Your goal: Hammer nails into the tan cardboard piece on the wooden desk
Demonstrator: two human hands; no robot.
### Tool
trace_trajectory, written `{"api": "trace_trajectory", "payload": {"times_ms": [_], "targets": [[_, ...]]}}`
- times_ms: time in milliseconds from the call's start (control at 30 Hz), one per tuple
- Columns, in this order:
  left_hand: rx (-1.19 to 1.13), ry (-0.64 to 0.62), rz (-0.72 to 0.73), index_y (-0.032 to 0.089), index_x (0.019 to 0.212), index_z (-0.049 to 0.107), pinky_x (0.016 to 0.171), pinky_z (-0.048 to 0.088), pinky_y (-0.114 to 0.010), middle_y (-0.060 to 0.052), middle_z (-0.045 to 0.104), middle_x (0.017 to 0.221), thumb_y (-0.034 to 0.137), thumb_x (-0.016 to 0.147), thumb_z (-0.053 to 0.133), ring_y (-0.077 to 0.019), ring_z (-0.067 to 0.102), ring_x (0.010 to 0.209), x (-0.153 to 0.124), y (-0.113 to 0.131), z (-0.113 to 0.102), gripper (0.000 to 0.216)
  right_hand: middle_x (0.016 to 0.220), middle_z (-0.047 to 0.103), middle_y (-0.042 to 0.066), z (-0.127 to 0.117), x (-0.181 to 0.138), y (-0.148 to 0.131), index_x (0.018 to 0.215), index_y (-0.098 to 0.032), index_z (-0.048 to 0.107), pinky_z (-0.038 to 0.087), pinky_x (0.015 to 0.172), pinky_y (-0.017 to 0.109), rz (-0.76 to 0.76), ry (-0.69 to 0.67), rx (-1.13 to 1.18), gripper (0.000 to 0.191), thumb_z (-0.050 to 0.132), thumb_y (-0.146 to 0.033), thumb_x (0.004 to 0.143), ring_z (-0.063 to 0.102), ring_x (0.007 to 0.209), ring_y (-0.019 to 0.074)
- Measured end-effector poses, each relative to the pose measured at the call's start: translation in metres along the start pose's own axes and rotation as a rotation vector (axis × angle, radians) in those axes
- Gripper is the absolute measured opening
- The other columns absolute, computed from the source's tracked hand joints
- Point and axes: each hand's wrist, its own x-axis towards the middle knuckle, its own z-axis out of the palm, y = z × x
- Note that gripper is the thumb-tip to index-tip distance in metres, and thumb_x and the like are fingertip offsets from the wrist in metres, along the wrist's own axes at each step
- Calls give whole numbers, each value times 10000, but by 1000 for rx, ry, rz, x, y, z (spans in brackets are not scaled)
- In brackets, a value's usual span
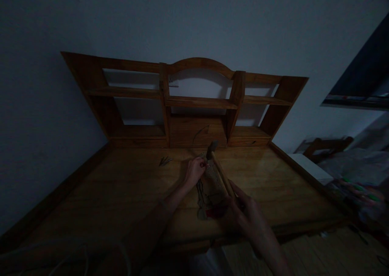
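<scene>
My right hand (243,213) is closed round the wooden handle of a hammer (220,172), whose metal head (212,149) points away from me over the desk. My left hand (195,170) is pinched at the top edge of a pale worn piece of wood or board (212,187) that lies on the wooden desk (121,187). The hammer head sits just right of my left fingers. The light is dim, so what the fingers pinch is too small to make out.
A few small nails (165,161) lie on the desk to the left. The desk has a wooden hutch (197,101) with bare shelves against a white wall. A wooden chair (325,146) and cluttered items stand to the right.
</scene>
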Motion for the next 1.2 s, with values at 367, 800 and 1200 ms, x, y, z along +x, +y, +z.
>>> {"api": "trace_trajectory", "payload": {"times_ms": [367, 800, 1200], "targets": [[35, -34, -25, 162, 639, 656, 552, 312, -225, 5, 568, 638, 213, 767, 634, -114, 503, 589, 0, 1, -3, 140, 1230, 638, 101, 1, -1, 6, 1396, -222, 452, 484, 939, 421, -10, 13, -24, 511, 492, -370, 909, 599, 1128, 287], [25, -52, -65, 144, 667, 673, 554, 309, -213, 9, 574, 656, 219, 772, 642, -99, 499, 590, 0, -1, -1, 133, 1225, 640, 105, 3, 3, 5, 1392, -193, 458, 497, 918, 422, -33, 8, -10, 521, 483, -372, 904, 606, 1111, 285], [76, -58, -76, 144, 616, 658, 552, 305, -225, 1, 576, 639, 250, 777, 654, -107, 496, 577, -1, 5, -3, 192, 1200, 654, 113, 1, -1, -3, 1395, -209, 450, 498, 913, 416, -8, 37, -61, 509, 480, -386, 919, 615, 1100, 285]]}}
